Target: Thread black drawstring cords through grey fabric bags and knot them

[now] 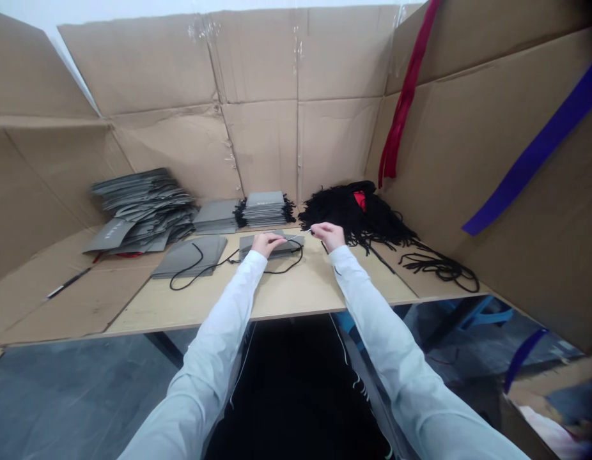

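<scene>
Gray pile: while no cord shows on its bags (147, 204), it slumps loosely at left, so much seems left.
Black heap: a thick tangle of cords (334, 207) lies at right, plenty apparently unused.
Flat bags: the front-left bags (214, 250) look smooth and plain, a black cord (202, 255) lying across them.
Neat stack: the corded stack (264, 209) at the back has black ends poking out on both sides; probably done.
Bag in work: the gray bag (279, 253) lies flat on the table under the left hand (267, 243), a black loop (281, 272) before it; seemingly unfinished.
Fingers: left and right hand (327, 235) both pinch narrowly, seeming to hold a thin pale piece (295, 238) between them.
</scene>
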Tool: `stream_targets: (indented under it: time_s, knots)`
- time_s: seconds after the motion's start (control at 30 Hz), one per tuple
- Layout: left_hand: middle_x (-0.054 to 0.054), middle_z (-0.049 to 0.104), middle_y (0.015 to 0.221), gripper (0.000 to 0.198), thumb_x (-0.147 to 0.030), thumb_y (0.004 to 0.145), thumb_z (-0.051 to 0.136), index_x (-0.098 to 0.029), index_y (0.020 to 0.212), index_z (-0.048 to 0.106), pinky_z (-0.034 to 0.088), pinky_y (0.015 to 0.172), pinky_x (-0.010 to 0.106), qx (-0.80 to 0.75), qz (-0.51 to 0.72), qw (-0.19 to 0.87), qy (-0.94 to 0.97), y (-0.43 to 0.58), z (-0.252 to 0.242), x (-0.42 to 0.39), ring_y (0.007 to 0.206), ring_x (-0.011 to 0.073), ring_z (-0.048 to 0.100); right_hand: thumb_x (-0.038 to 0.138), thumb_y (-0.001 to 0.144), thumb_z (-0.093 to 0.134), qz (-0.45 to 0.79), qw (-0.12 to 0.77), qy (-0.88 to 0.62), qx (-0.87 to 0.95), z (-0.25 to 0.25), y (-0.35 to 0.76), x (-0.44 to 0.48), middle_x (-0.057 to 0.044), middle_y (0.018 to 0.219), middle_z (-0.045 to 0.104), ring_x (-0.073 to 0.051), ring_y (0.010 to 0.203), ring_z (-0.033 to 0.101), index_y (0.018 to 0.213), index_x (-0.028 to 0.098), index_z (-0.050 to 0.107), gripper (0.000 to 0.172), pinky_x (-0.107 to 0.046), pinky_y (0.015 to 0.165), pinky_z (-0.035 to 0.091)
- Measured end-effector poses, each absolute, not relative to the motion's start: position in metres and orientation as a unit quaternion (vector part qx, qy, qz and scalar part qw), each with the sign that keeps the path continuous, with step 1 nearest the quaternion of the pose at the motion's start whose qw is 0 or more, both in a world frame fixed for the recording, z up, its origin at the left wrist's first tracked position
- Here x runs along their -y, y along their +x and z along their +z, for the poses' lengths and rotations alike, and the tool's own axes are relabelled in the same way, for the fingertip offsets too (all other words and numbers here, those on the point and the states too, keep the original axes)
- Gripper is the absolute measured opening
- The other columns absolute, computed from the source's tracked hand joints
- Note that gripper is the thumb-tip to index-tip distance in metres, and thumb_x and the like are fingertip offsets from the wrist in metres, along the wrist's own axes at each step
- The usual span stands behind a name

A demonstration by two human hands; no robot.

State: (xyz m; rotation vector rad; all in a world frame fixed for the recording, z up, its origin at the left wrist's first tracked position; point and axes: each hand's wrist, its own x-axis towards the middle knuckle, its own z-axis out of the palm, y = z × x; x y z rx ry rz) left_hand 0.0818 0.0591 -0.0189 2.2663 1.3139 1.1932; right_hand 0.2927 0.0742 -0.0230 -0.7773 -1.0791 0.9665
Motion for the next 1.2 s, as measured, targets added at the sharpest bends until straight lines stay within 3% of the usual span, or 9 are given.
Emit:
stream_targets:
  time_s: [0.2,0.53,0.67,0.9,1.2]
  knots:
    - [0.003,0.065,0.081,0.025,-0.038,0.070,0.051,-0.019,0.078,0.065,0.042,0.074,0.025,-0.434,0.394,0.096,0.804,0.095,-0.017,-0.051,0.075,0.0147,0.057,0.031,0.047,0.069,0.376,0.567,-0.349,0.644,-0.029,0.258,-0.061,-0.001,0.058,0.060,-0.012,0.058,0.054,0.056,0.015,0.062,0.020,-0.028,0.063,0.044]
    - [0.009,0.053,0.103,0.034,-0.016,0.073,0.044,-0.015,0.106,0.050,0.037,0.086,0.031,-0.360,0.357,0.012,0.862,0.110,-0.029,-0.052,0.096,0.0172,0.049,0.035,0.043,0.069,0.443,0.613,-0.346,0.555,-0.037,0.264,-0.073,0.001,0.056,0.057,-0.010,0.054,0.052,0.056,0.014,0.057,0.028,-0.026,0.057,0.045]
    - [0.007,0.056,0.099,0.033,-0.015,0.070,0.048,-0.016,0.103,0.052,0.038,0.084,0.030,-0.400,0.353,0.010,0.846,0.105,-0.031,-0.057,0.092,0.0168,0.051,0.035,0.039,0.071,0.480,0.637,-0.337,0.499,-0.041,0.263,-0.079,0.002,0.054,0.056,-0.010,0.052,0.052,0.056,0.013,0.056,0.031,-0.026,0.055,0.047]
    - [0.007,0.062,0.088,0.025,-0.033,0.074,0.045,-0.018,0.087,0.061,0.040,0.076,0.030,-0.519,0.293,0.006,0.803,0.090,-0.028,-0.066,0.083,0.0196,0.055,0.030,0.040,0.072,0.478,0.671,-0.340,0.454,-0.047,0.270,-0.094,0.001,0.054,0.057,-0.008,0.049,0.053,0.057,0.012,0.057,0.029,-0.023,0.049,0.049]
    - [0.005,0.063,0.092,0.025,-0.031,0.076,0.044,-0.017,0.087,0.061,0.039,0.081,0.026,-0.478,0.380,0.017,0.792,0.089,-0.022,-0.062,0.088,0.0158,0.055,0.034,0.043,0.070,0.474,0.653,-0.372,0.459,-0.041,0.278,-0.087,0.001,0.053,0.056,-0.008,0.047,0.051,0.063,0.013,0.058,0.031,-0.016,0.032,0.038]
